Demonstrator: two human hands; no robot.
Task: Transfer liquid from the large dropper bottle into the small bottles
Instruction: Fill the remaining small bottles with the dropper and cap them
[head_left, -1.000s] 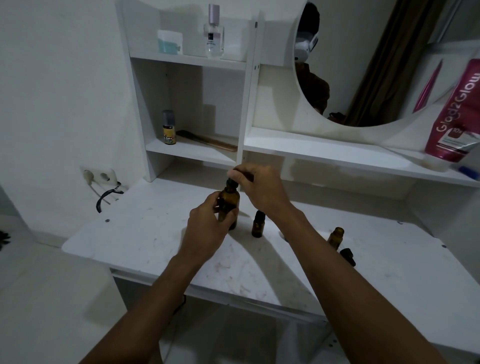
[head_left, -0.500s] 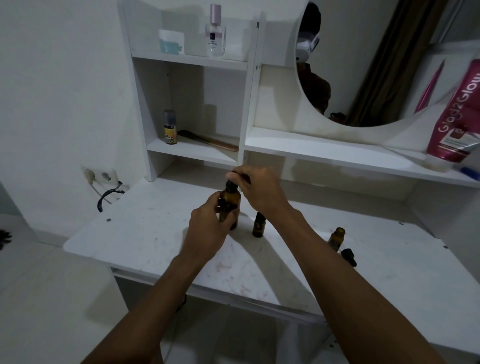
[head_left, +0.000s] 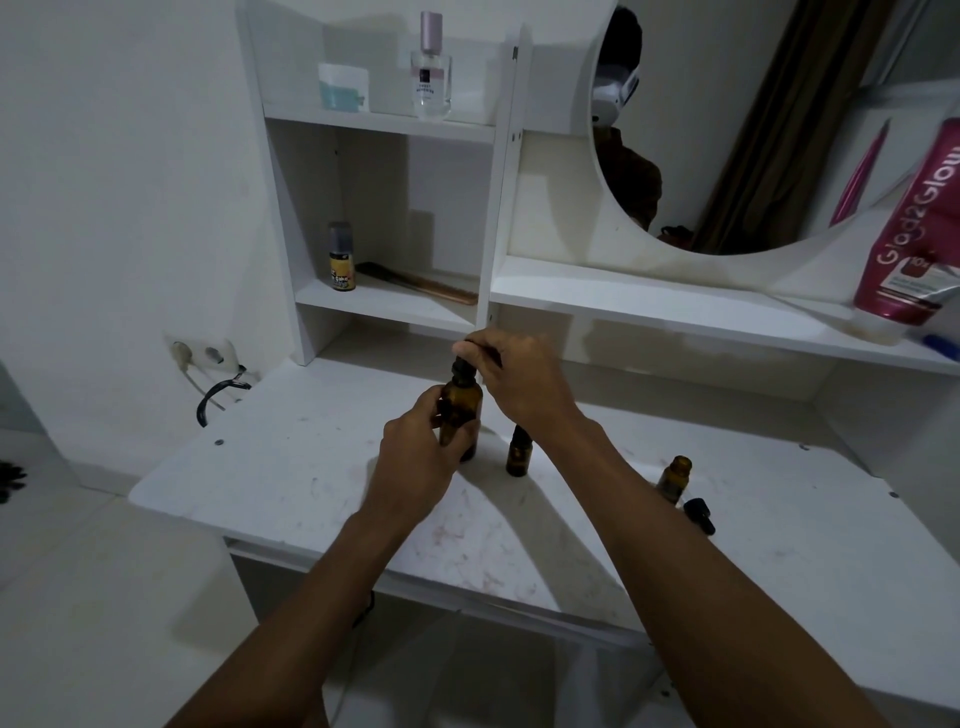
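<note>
The large amber dropper bottle (head_left: 464, 410) stands upright on the white vanity table (head_left: 291, 467). My left hand (head_left: 415, 452) wraps around its body from the near side. My right hand (head_left: 519, 379) pinches the black dropper cap (head_left: 464, 368) on its neck from above. Just right of it stands a small amber bottle (head_left: 519, 451), uncapped as far as I can tell. A second small amber bottle (head_left: 675, 477) stands open farther right, partly behind my right forearm, with a loose black cap (head_left: 700, 514) lying beside it.
Shelves rise behind the table: a perfume bottle (head_left: 430, 73) and a jar (head_left: 343, 87) on top, a small yellow-labelled bottle (head_left: 341, 257) and a comb (head_left: 421, 283) below. A pink tube (head_left: 914, 234) leans at the right under the round mirror (head_left: 727, 130). A wall socket (head_left: 200, 353) sits left.
Both hands stay on the large bottle and its cap; only slight shifts of the right fingers on the cap and of the camera show.
</note>
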